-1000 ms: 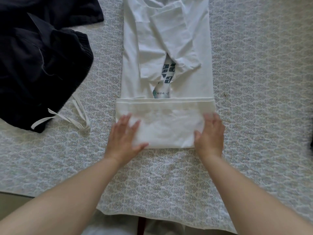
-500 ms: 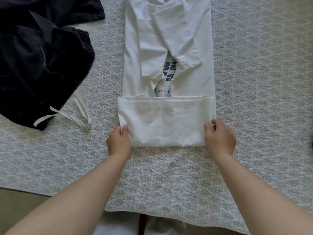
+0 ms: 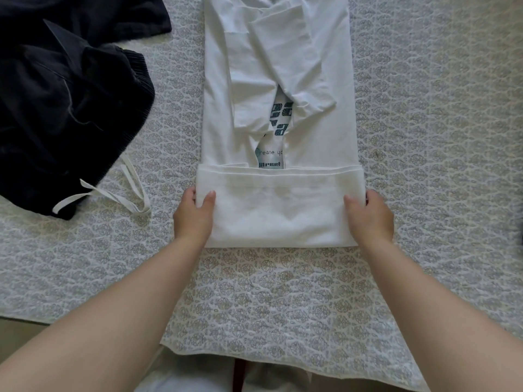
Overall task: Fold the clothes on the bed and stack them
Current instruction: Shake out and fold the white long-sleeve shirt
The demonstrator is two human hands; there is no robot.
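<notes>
A white T-shirt [image 3: 278, 89] lies lengthwise on the patterned bedspread [image 3: 424, 137], its sides and sleeves folded inward over a blue print. Its bottom hem is folded up into a flat band [image 3: 278, 210] nearest me. My left hand [image 3: 194, 216] pinches the band's left edge, thumb on top and fingers under the cloth. My right hand [image 3: 369, 216] pinches the band's right edge the same way. A dark garment [image 3: 65, 103] lies crumpled at the upper left.
White drawstrings [image 3: 127, 193] trail from the dark garment toward the shirt. The bedspread's near edge [image 3: 254, 355] hangs just in front of me, with floor showing at the lower left. Bare bedspread stretches to the right of the shirt.
My hands went from pressing flat on the folded band to its two side edges, where they now pinch the cloth. They have moved slightly farther up the band.
</notes>
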